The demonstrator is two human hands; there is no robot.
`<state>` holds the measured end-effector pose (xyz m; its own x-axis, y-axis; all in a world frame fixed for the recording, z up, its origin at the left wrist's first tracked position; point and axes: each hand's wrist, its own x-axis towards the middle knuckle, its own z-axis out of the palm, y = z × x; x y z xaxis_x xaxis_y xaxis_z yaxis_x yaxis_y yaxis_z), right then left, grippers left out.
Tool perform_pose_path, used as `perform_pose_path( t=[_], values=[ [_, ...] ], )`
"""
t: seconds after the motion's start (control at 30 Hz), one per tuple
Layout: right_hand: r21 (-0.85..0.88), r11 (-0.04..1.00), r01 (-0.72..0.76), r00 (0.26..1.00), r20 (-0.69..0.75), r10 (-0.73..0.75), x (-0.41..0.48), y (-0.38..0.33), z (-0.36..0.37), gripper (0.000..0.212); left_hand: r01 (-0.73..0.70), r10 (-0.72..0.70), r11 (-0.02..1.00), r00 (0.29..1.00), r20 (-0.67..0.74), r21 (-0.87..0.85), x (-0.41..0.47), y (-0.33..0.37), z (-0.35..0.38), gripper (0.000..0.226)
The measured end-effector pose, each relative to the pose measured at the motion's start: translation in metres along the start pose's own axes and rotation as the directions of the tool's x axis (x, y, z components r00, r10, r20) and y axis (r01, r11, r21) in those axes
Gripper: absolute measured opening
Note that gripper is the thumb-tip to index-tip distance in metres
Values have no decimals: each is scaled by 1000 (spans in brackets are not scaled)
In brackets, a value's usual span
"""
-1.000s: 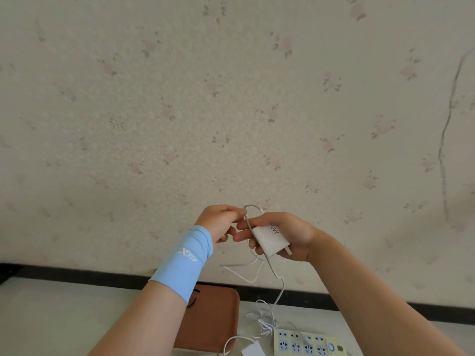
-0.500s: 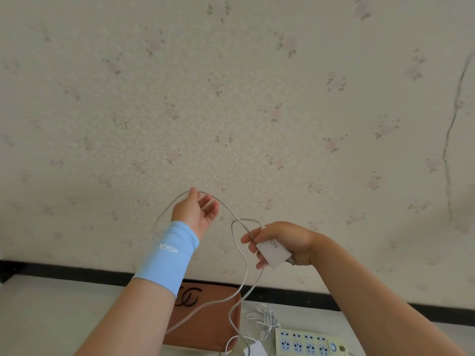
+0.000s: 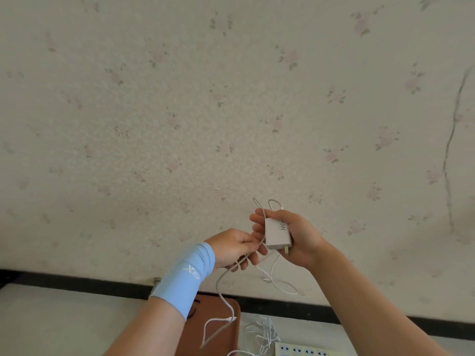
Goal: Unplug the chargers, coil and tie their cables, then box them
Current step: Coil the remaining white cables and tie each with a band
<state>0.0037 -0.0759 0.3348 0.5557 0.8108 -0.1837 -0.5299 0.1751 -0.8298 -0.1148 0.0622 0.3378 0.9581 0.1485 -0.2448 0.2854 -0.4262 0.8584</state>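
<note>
Right hand clasped one charger; left hand, just beside that grip, pinched its one cable.

Floral wallpaper — a crack on its right — above a black strip

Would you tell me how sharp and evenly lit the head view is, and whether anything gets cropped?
Head view: soft, even light, no glare; the white charger in the right hand is sharp enough to show its print; the cable pinched by the left hand looks crisp; the power strip is cut off at the bottom edge.
</note>
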Motion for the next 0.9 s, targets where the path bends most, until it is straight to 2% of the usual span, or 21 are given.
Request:
perform_pose_path(
  t=[0.1, 0.23, 0.33, 0.47, 0.53, 0.6, 0.67, 0.77, 0.8, 0.9],
  values=[
    [-34, 999, -26, 997, 77, 28, -5, 0, 2, 39, -39, 34, 994, 998, -48, -97, 0, 2, 2, 17],
    [-123, 986, -109, 971, 199, 132, -7, 3, -3, 54, -169, 53, 909, 954, -296, -381, 2, 9, 1, 15],
    [-234, 959, -163, 933, 279, 226, -9, 5, -2, 55, -316, -11, 718, 886, -464, -620, 6, 10, -6, 15],
    [-395, 905, -155, 910, 300, 287, -11, 1, 1, 53, -394, -61, 586, 850, -523, -708, 6, 9, -9, 19],
    [-527, 831, -179, 883, 288, 372, -13, 0, 0, 48, -463, -98, 466, 820, -564, -754, 7, 11, -13, 23],
    [-667, 716, -205, 835, 262, 484, -14, 4, -3, 37, -550, -156, 289, 780, -606, -783, 7, 10, -24, 26],
    [-722, 650, -238, 806, 227, 546, -13, 10, -4, 29, -601, -219, 206, 741, -635, -772, 5, 6, -35, 25],
    [-680, 695, -235, 863, 183, 471, -12, 12, 0, 26, -561, -279, 210, 750, -599, -801, 5, -1, -39, 14],
    [-673, 709, -213, 889, 167, 426, -12, 12, 2, 26, -501, -295, 265, 771, -564, -824, 6, -2, -37, 10],
    [-597, 779, -192, 943, 106, 314, -7, 11, 1, 33, -158, -336, 626, 830, -446, -764, 8, -5, -27, 18]
  ],
)
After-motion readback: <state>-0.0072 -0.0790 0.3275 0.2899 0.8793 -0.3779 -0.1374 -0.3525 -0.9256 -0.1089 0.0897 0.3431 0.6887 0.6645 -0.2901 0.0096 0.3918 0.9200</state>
